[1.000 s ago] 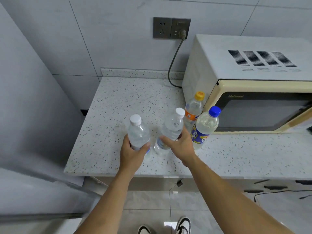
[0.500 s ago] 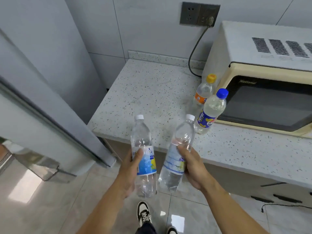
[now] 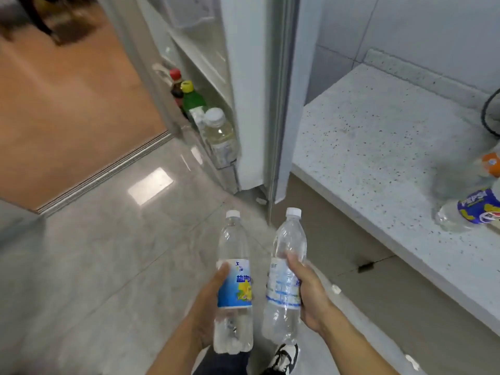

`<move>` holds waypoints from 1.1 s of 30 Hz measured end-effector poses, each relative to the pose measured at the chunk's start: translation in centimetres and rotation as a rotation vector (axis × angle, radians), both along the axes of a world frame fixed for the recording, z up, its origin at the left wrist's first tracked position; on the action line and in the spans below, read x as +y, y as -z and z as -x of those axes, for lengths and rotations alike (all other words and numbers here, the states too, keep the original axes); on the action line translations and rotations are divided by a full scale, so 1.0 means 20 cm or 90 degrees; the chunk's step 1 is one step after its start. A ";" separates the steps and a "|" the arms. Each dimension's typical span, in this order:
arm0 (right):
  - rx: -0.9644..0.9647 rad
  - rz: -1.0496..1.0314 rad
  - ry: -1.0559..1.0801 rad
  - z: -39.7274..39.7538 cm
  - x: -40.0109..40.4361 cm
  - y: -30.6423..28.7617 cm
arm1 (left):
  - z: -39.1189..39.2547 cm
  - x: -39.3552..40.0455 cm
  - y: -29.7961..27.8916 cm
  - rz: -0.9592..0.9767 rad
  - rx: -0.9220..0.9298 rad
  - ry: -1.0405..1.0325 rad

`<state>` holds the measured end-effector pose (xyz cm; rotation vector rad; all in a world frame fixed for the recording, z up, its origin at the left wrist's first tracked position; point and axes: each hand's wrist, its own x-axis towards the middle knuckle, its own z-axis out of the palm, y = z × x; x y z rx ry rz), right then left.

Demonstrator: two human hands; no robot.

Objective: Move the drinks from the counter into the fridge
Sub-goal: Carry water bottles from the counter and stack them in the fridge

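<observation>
Head view: the open white fridge door shelf [image 3: 216, 85] fills the upper centre, above and left of both hands. Lower centre, the left hand [image 3: 208, 301] wraps an upright clear plastic bottle with a blue-yellow label [image 3: 234, 282]; the right hand [image 3: 311, 293] wraps a clear plastic bottle with a white label [image 3: 284, 282]. The left grip is nearer.

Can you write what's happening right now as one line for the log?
left hand: holds blue-label bottle | right hand: holds clear bottle | fridge door: open | counter: two drinks left
</observation>
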<state>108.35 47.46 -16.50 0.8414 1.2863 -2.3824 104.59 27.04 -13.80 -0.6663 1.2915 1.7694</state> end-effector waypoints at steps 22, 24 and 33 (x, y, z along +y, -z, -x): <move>0.066 -0.099 -0.339 1.00 -1.57 -0.13 | 0.48 -1.59 -0.06 0.072 0.218 -0.318; 0.074 -0.102 -0.357 1.08 -1.66 -0.14 | 0.55 -1.65 -0.05 0.039 0.217 -0.341; 0.095 -0.116 -0.375 1.52 -1.85 -0.16 | 1.04 -1.79 -0.10 0.066 0.207 -0.343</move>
